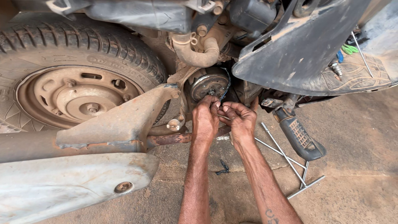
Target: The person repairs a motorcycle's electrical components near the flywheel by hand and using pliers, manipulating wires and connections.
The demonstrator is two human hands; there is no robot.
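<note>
Both hands up at the round engine part (209, 85) beside the rear wheel (78, 79), left hand (206, 120) and right hand (239, 120) pinching something small there, too tiny to identify, T-handle wrenches (286, 159) on the floor.

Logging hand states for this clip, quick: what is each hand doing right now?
Left hand: fingers curled shut at the round engine part; what it pinches cannot be told.
Right hand: fingers curled beside it; contents cannot be told.
</note>
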